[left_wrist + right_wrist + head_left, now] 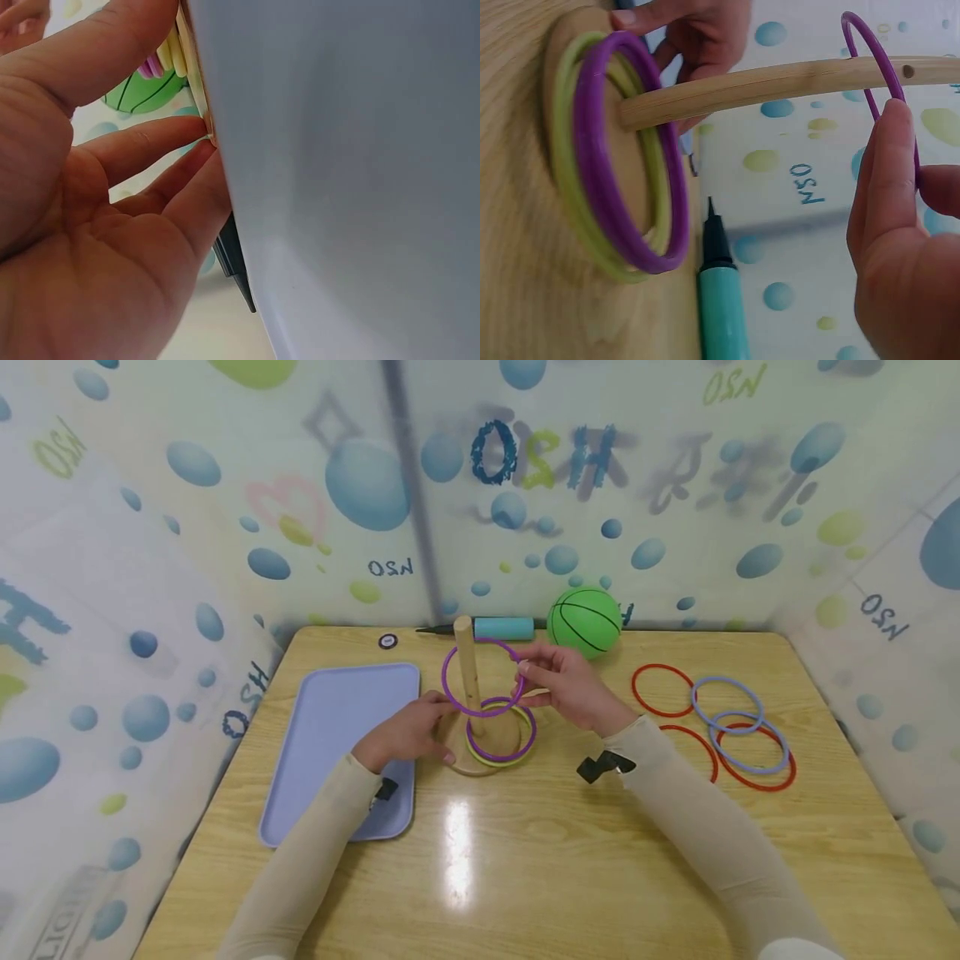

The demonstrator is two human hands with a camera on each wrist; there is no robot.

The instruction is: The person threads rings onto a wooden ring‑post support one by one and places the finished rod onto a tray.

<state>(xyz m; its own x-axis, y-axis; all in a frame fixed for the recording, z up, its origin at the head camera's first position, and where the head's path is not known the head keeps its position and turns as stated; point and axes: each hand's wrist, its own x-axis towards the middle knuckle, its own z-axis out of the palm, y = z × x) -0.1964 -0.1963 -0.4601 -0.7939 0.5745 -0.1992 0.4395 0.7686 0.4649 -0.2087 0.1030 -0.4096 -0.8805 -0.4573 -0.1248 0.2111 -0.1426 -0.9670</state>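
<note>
A wooden peg [468, 668] stands upright on a round wooden base [568, 45]. My right hand [566, 685] pinches a purple ring [883, 60] between thumb and fingers. That ring is around the upper part of the peg, held above the base. Lower down, another purple ring [592, 142] and yellow-green rings [564, 127] lie around the foot of the peg, resting on the base. With thumb and fingertips, my left hand [405, 731] grips the base's left edge; in the left wrist view those fingertips are partly hidden by the tray.
A lavender tray [352, 710] lies left of the stand. Three red rings [663, 667] and two light-blue rings [761, 702] overlap on the right. Behind the stand are a green ball [585, 620], a teal cylinder with a black pointed tip [504, 628] and a small dark disc [387, 642].
</note>
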